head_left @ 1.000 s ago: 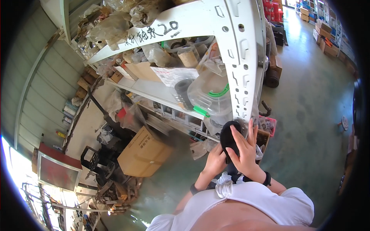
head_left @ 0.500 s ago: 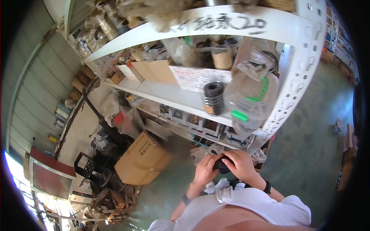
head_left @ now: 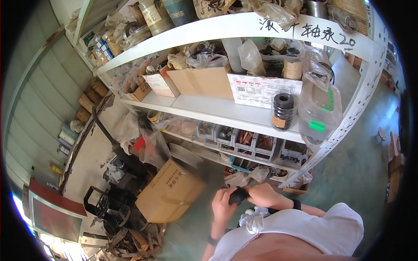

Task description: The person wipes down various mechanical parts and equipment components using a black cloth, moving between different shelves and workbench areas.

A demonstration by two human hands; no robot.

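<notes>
Object (head_left: 239, 196), black, gripped in left hand (head_left: 223, 205)

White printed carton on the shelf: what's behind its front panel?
Above the front panel, a clear plastic bag and a tan cylinder show. Their lower ends, and anything deeper down, are covered by the panel.

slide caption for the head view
Two hands on a black object before white shelves, a carton to the left.

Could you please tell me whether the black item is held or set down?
Held: the left hand grips the black item, with the right hand at its right side.
</notes>
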